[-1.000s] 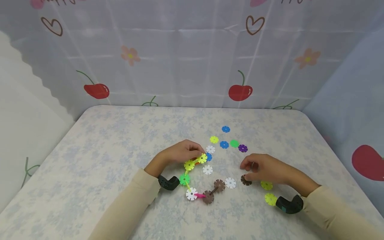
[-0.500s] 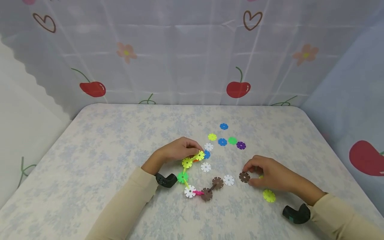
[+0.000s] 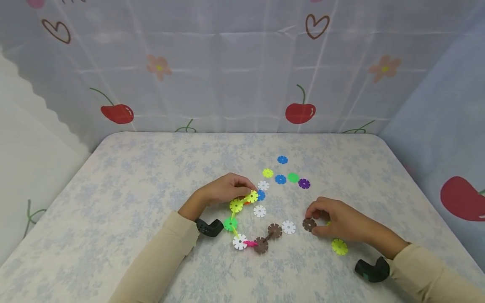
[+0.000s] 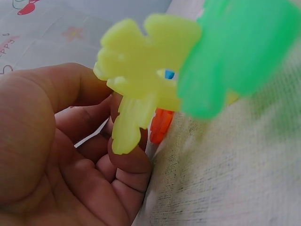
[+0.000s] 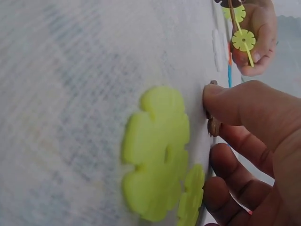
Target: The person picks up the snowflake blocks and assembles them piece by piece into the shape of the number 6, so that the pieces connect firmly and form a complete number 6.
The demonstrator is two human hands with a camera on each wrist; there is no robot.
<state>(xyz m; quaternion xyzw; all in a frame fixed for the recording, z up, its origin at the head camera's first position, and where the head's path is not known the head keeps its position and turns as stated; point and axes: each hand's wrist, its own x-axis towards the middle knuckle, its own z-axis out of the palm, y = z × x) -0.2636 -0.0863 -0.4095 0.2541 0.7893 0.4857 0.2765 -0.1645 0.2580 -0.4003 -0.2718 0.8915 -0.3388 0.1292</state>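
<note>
My left hand (image 3: 227,188) pinches one end of a curved chain of slotted plastic snowflake discs. The chain runs from yellow discs (image 3: 236,205) through a green disc (image 3: 230,224) and a white disc (image 3: 240,242) to brown discs (image 3: 260,245), with further pieces joining them edgewise. In the left wrist view, the yellow disc (image 4: 146,56) sits at the thumb and fingertips, with the green one blurred in front. My right hand (image 3: 342,219) pinches a loose brown snowflake disc (image 3: 309,224) between thumb and index finger; the right wrist view shows that brown disc (image 5: 214,123) edge-on.
A loose white disc (image 3: 289,227) lies beside the chain's brown end. Behind are scattered blue (image 3: 282,160), green (image 3: 293,177), purple (image 3: 304,183) and white discs (image 3: 259,211). A yellow disc (image 3: 339,246) lies near my right wrist; another is partly hidden under that hand.
My right hand has closed its thumb and index finger on the loose brown disc, which now tilts up. The left hand keeps its place on the chain; the head view has shifted slightly.
</note>
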